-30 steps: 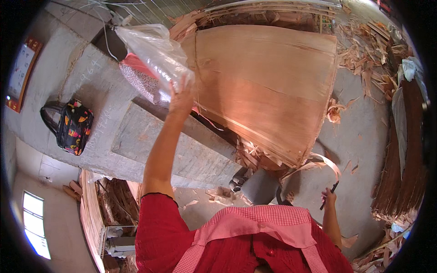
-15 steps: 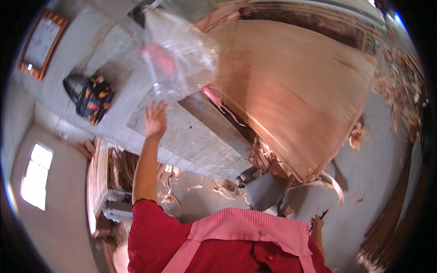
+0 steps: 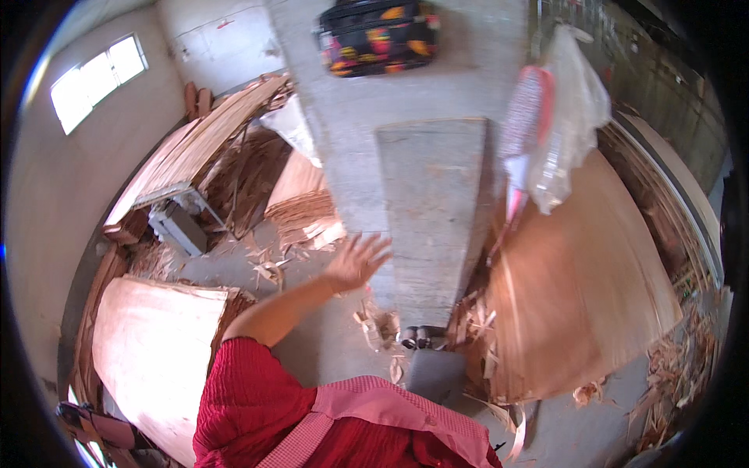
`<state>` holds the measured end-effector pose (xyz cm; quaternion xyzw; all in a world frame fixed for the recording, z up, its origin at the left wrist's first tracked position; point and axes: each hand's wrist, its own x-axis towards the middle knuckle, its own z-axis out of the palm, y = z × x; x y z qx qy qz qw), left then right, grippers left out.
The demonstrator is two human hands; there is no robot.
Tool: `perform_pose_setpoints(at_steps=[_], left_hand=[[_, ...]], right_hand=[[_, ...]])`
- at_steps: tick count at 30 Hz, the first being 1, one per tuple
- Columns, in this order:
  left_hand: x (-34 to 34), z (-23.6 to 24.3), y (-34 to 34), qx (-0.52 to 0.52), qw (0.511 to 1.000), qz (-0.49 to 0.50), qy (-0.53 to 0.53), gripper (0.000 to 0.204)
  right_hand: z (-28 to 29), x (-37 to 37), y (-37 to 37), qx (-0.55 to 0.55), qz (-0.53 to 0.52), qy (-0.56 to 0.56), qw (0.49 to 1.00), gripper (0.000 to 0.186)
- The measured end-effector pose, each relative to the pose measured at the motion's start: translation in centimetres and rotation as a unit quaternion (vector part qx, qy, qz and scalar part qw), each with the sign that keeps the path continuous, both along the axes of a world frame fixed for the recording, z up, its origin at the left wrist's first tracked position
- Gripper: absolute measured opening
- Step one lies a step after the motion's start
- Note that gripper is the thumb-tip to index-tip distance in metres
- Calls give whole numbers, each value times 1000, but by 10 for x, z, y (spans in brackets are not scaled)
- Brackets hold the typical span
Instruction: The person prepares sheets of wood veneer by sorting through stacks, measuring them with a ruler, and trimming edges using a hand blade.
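Note:
My left hand [image 3: 355,264] reaches forward with fingers spread and nothing in it, in front of the concrete pillar and a leaning grey board [image 3: 425,218]. To its right, a clear plastic bag [image 3: 573,109] and a spotted cloth with pink edging [image 3: 521,113] hang beside the pillar. A black patterned handbag [image 3: 378,39] hangs high on the pillar [image 3: 406,93]. My right hand is hidden behind my apron at the lower edge; only a small dark tip shows there.
Veneer stacks stand at left [image 3: 148,343], behind a metal frame [image 3: 207,210] and at right [image 3: 573,281]. A dark grey object [image 3: 437,374] with black items on top sits at the pillar's foot. Wood scraps [image 3: 671,398] litter the floor. A window [image 3: 97,82] is at upper left.
My view has swung left toward the pillar and window. My left hand has let go of the hanging plastic bag and moved away. My right hand with a dark tool has dropped out of sight.

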<state>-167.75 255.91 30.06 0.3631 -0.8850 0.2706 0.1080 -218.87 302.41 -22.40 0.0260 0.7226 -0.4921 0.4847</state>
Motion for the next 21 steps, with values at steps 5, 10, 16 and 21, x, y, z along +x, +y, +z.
perform_pose_setpoints(at_steps=[5, 10, 16, 21], left_hand=[[170, -178, 156, 414, 869, 268, -41, 52], [307, -273, 299, 664, 666, 322, 106, 48], [391, -271, 338, 645, 601, 386, 271, 44], [449, -285, 253, 601, 629, 353, 345, 41]], right_hand=[[44, 102, -113, 50, 132, 39, 989, 21], [99, 230, -223, 56, 227, 61, 970, 18], [163, 451, -370, -28, 471, 4, 882, 18], [285, 635, -491, -100, 563, -128, 810, 20]])
